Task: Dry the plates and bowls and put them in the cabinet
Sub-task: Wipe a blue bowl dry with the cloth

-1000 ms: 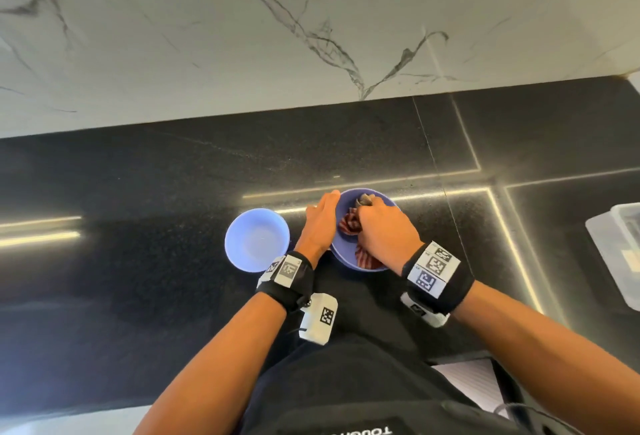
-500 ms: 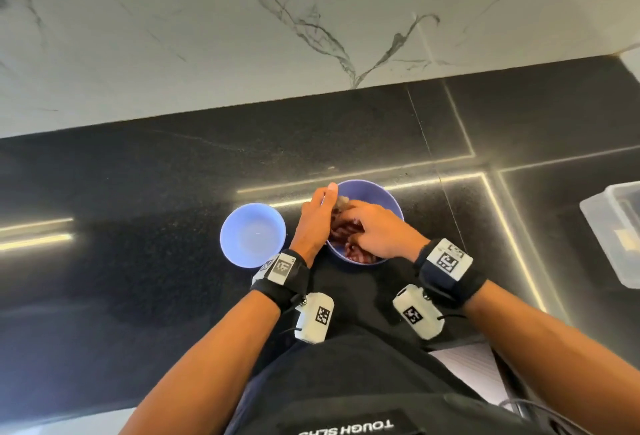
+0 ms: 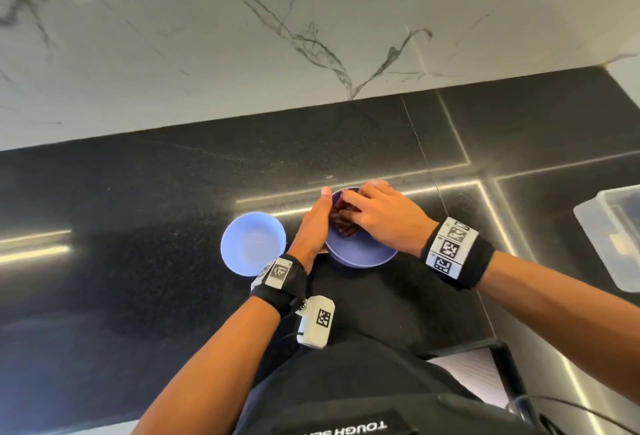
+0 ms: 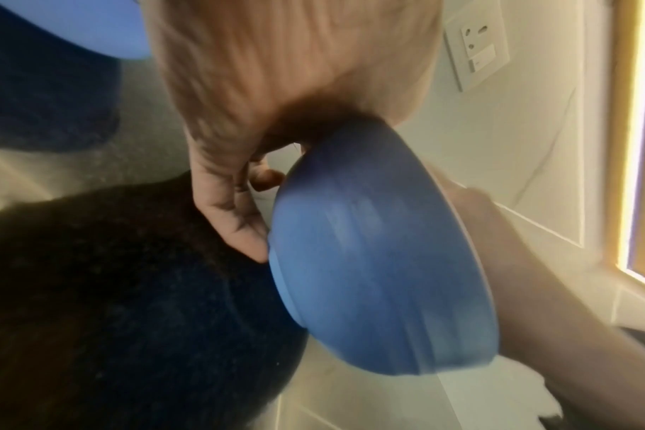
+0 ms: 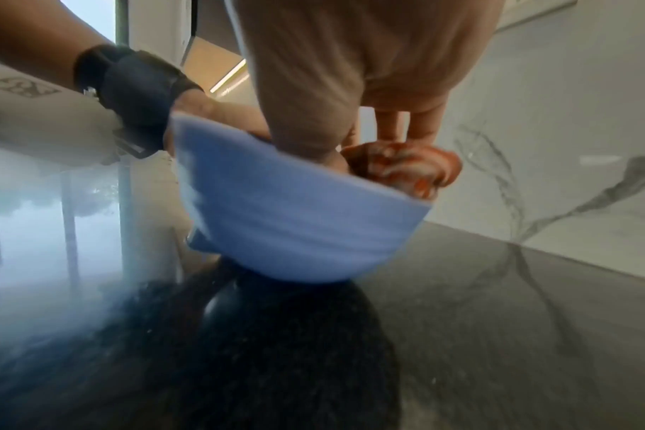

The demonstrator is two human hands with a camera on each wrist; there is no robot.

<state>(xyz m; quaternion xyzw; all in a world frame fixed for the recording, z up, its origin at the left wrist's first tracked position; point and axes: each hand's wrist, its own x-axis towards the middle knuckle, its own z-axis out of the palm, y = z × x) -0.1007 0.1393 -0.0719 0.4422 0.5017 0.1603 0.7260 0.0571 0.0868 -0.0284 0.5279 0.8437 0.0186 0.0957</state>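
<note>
I hold a blue bowl (image 3: pixel 360 254) tilted over a black mat (image 3: pixel 381 303) on the counter. My left hand (image 3: pixel 313 223) grips its left rim, thumb on top and fingers (image 4: pixel 236 209) curled against the bowl's underside (image 4: pixel 379 261). My right hand (image 3: pixel 377 216) reaches into the bowl and holds a bunched red-brown cloth (image 3: pixel 341 223) against the inside near the far rim. The right wrist view shows that cloth (image 5: pixel 405 165) bulging above the bowl's rim (image 5: pixel 295 227). A second blue bowl (image 3: pixel 252 244) stands upright and empty just to the left.
The black stone counter (image 3: pixel 138 209) runs left and right, backed by a white marble wall (image 3: pixel 311 36). A clear plastic container (image 3: pixel 613 237) sits at the right edge. A wall socket (image 4: pixel 475 43) shows in the left wrist view.
My right hand has swept the cloth round inside the bowl, from the near side to the far rim. The bowl now tips further away from me. My left hand keeps its grip.
</note>
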